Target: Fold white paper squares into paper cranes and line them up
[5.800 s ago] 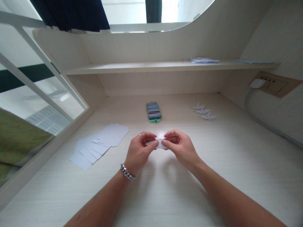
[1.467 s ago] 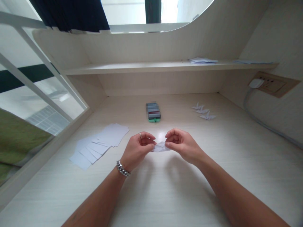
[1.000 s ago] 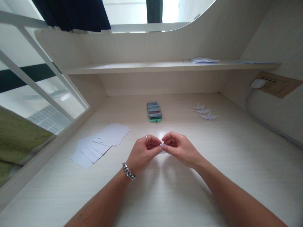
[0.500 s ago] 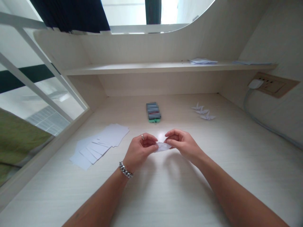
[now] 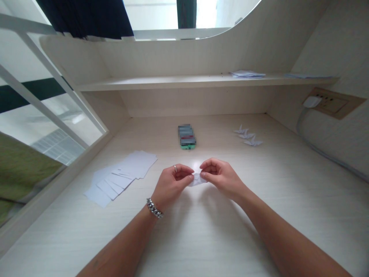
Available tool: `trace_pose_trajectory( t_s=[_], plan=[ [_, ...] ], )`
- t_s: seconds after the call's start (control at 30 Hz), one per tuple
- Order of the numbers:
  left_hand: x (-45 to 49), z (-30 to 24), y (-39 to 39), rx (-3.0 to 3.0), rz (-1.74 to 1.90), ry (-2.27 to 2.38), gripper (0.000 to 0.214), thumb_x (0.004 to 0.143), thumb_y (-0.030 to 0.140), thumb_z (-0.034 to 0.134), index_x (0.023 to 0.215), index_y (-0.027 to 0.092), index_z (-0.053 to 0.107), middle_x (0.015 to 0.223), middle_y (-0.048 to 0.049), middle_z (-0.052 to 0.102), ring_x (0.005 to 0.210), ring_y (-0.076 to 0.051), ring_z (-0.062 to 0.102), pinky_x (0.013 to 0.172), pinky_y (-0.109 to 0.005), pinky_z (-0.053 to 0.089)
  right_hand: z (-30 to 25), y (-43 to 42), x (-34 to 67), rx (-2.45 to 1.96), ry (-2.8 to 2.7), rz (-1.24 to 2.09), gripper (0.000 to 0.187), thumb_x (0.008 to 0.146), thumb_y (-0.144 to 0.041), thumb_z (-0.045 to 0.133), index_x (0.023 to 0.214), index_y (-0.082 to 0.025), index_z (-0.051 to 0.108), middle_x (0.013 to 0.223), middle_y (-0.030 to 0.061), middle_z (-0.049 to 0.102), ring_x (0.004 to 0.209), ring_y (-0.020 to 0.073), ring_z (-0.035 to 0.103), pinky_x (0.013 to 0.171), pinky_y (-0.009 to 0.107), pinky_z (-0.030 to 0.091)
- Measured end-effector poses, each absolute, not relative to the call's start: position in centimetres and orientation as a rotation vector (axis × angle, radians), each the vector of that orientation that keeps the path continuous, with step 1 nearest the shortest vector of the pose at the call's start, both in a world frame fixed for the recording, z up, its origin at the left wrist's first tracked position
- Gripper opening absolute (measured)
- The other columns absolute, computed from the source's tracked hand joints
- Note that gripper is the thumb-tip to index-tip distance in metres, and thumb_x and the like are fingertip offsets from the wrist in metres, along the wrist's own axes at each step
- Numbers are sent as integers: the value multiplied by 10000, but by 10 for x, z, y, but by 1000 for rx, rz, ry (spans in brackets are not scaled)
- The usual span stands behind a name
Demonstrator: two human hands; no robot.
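Small folded white paper [image 5: 198, 180], pinched

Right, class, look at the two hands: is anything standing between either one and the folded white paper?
Nothing visible is: the left hand and right hand both grip the folded white paper. The green-edged object lies beyond them, the loose sheets to the left and the paper cranes farther back on the right.

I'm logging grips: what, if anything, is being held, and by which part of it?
A folded white paper: the left hand pinches its left side, the right hand its right side.
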State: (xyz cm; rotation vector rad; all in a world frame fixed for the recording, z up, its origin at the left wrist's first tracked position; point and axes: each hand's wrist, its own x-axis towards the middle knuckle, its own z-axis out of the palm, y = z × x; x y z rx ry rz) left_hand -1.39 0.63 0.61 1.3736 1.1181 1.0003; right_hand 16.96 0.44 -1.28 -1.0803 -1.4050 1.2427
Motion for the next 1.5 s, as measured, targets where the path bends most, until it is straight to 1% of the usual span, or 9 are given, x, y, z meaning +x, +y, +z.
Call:
trace_pose_trajectory(
  t_s=[0.17, 0.37, 0.47, 0.53, 0.6, 0.8, 0.93, 1.17, 1.5],
  plan=[
    [-14, 5, 6, 1317, 1023, 1126, 178, 636, 177, 763, 780, 124, 671, 706, -34, 713, 650, -137, 660, 627, -234, 527, -11, 5, 170, -1044, -1334, 1324, 190, 719, -216, 686, 890, -149, 635, 717, 21, 674, 658, 146, 621, 620, 281, 470],
    [-15, 3, 8, 1222, 1146, 1126, 222, 638, 204, 789, 799, 116, 666, 730, -45, 721, 669, -140, 670, 636, -238, 537, -4, 6, 170, -1096, -1052, 1348, 323, 676, -307, 751, 930, -156, 619, 772, 42, 695, 714, 164, 651, 652, 296, 516],
    [-14, 1, 9, 1175, 1213, 1126, 257, 643, 230, 798, 826, 115, 659, 741, -43, 717, 687, -143, 672, 657, -248, 543, -6, 5, 164, -1078, -987, 1427, 435, 658, -317, 779, 1021, -171, 590, 815, 39, 690, 752, 174, 659, 644, 290, 519],
    [-13, 0, 8, 1155, 1244, 1118, 285, 641, 241, 802, 851, 118, 654, 759, -42, 714, 698, -141, 671, 671, -252, 543, -9, 3, 160, -1054, -994, 1489, 553, 624, -283, 808, 1101, -174, 549, 841, 41, 695, 769, 177, 661, 668, 298, 521],
    [-12, 0, 8, 1151, 1249, 1113, 296, 638, 243, 803, 859, 119, 650, 771, -43, 713, 705, -139, 668, 677, -249, 538, -11, 2, 156, -1034, -1004, 1512, 620, 606, -253, 814, 1144, -170, 517, 831, 39, 701, 749, 169, 659, 682, 300, 517],
    [-11, 1, 5, 1194, 1074, 1077, 317, 617, 212, 792, 888, 118, 656, 699, -37, 709, 656, -144, 652, 614, -234, 501, -11, 2, 158, -1019, -1041, 1450, 566, 634, -238, 770, 1133, -154, 515, 695, -7, 676, 615, 135, 626, 641, 291, 505],
    [-11, 2, 6, 1291, 953, 1098, 223, 669, 292, 753, 786, 115, 683, 730, -73, 723, 652, -158, 644, 595, -247, 478, -10, 0, 157, -1031, -1144, 1422, 532, 653, -213, 748, 1130, -153, 520, 654, -21, 657, 590, 143, 627, 619, 303, 513],
    [-11, 4, 6, 1347, 914, 1124, 195, 690, 321, 729, 687, 131, 685, 631, -39, 685, 574, -135, 603, 564, -240, 472, -11, -2, 153, -1035, -1144, 1316, 505, 692, -253, 742, 1139, -160, 527, 709, 5, 676, 640, 154, 633, 663, 323, 520],
    [-10, 6, 4, 1336, 949, 1136, 190, 717, 304, 705, 706, 114, 691, 618, -35, 661, 570, -123, 584, 572, -235, 475, -15, -2, 154, -1012, -1175, 1334, 455, 699, -264, 749, 1100, -162, 562, 750, 19, 669, 722, 180, 650, 728, 365, 534]
  ],
)
